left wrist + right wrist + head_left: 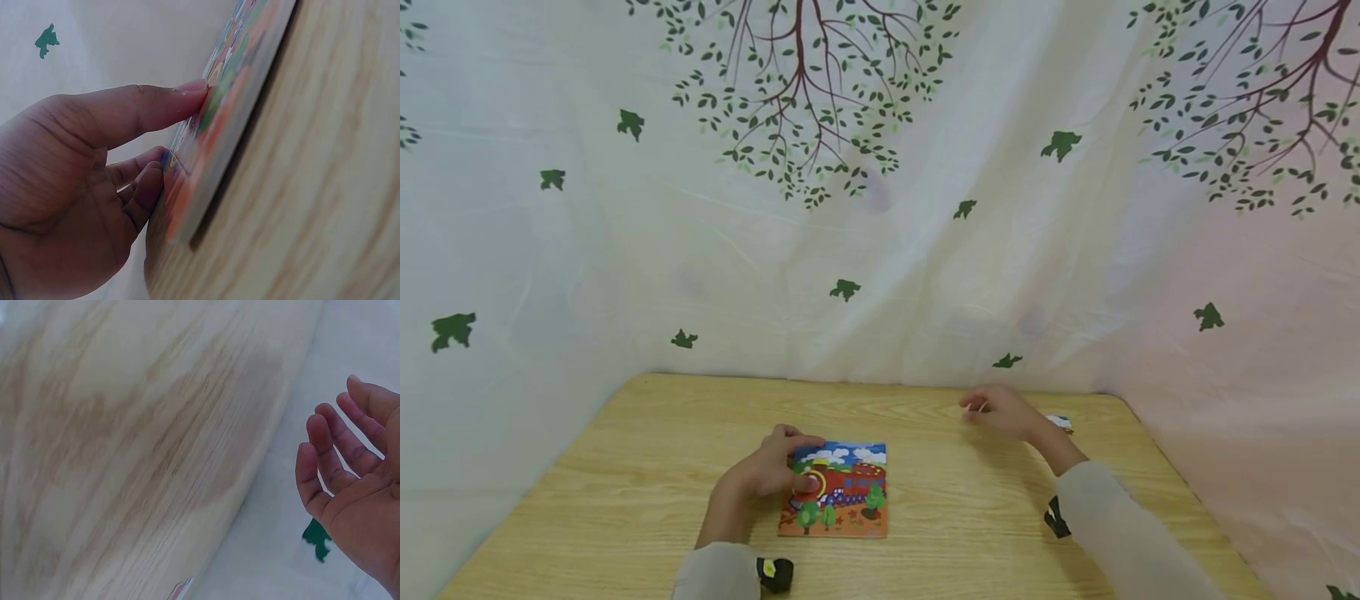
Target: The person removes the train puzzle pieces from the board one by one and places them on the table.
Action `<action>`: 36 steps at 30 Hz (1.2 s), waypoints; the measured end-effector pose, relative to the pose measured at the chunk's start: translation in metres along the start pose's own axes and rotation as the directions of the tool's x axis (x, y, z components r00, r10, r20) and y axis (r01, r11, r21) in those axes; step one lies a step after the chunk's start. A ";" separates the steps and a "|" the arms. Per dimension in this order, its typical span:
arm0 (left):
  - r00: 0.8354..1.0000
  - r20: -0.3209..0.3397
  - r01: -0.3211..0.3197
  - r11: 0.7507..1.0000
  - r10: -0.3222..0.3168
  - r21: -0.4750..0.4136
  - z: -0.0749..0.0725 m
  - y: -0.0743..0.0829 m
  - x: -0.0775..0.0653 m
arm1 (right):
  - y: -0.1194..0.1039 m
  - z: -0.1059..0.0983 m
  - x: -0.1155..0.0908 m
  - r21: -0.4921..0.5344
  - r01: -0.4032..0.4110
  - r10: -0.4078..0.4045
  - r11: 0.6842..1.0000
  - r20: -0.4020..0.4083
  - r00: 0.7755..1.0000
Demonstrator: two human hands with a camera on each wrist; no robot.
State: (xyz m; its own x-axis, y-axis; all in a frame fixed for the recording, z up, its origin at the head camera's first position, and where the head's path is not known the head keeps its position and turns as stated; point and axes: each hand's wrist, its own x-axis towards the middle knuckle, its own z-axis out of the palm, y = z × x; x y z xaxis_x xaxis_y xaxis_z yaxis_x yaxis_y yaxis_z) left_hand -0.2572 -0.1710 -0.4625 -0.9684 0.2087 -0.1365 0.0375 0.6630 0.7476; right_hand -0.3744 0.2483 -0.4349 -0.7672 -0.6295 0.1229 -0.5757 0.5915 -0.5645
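Observation:
A thin square picture board (850, 508) with a red train, clouds and small trees lies on the table. My left hand (765, 468) rests at its left side. Its thumb (147, 112) presses the printed face in the left wrist view, while an outstretched finger reaches the board's far edge. Other fingers sit along the left side, partly hidden by the board. My right hand (1002, 412) hovers over the far right of the table, fingers loosely bent. Nothing shows between those fingers (340, 450) in the right wrist view.
Just beyond my right wrist lies a small printed piece (1060, 422) in blue, white and red. The wooden table (625, 467) ends at a pale curtain (760, 283) patterned with trees and leaves. Dark wrist devices show at both sleeves.

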 end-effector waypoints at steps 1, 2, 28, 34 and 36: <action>1.000 -0.001 -0.001 1.000 0.001 0.000 0.000 0.000 0.000 | -0.003 0.002 0.002 -0.007 0.016 -0.016 1.000 0.007 1.000; 1.000 0.000 -0.001 1.000 0.001 0.001 0.000 0.000 0.000 | -0.007 0.005 0.004 -0.015 0.034 -0.033 0.999 0.012 0.999; 1.000 0.005 -0.024 0.999 0.023 0.033 -0.002 0.001 0.001 | -0.100 0.076 0.055 -0.098 0.122 -0.100 0.988 0.204 0.974; 1.000 0.007 -0.002 0.999 0.002 0.034 -0.003 0.003 0.000 | -0.109 0.085 0.058 -0.158 0.118 -0.083 0.980 0.212 0.974; 1.000 0.008 -0.004 0.999 0.003 0.036 -0.003 0.003 0.001 | -0.113 0.088 0.057 -0.175 0.107 -0.068 0.979 0.214 0.974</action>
State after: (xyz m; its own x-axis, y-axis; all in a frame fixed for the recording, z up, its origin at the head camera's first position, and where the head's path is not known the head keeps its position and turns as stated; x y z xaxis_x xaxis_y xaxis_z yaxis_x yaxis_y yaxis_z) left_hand -0.2583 -0.1710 -0.4588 -0.9663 0.2168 -0.1392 0.0499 0.6875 0.7245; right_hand -0.3286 0.1011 -0.4362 -0.6480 -0.7615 -0.0169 -0.6947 0.5999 -0.3969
